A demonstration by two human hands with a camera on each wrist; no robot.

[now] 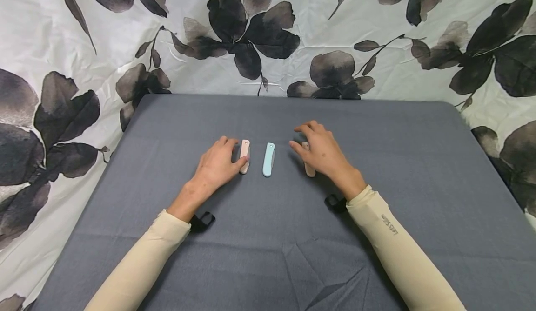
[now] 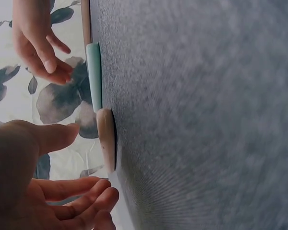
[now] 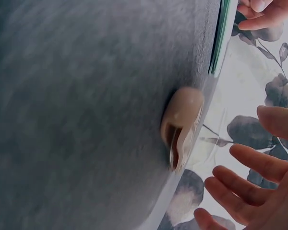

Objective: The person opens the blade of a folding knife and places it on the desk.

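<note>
Three folding knives with their blades folded in lie side by side on the grey cloth. The pink folding knife (image 1: 244, 150) is on the left, the light blue folding knife (image 1: 268, 161) in the middle, the beige folding knife (image 1: 310, 170) on the right. My left hand (image 1: 214, 163) hovers beside the pink one, thumb and fingers spread apart around it; the thumb overlaps its edge in the head view. Over the beige knife my right hand (image 1: 323, 151) is held with fingers loosely spread, partly hiding it. In the right wrist view, a blade edge shows in the beige handle (image 3: 185, 108).
A grey cloth (image 1: 259, 264) covers the table, wrinkled near the front. Floral white fabric (image 1: 188, 73) hangs behind and at the sides. Black wrist straps (image 1: 203, 221) show under both forearms, which wear cream sleeves (image 1: 142, 255).
</note>
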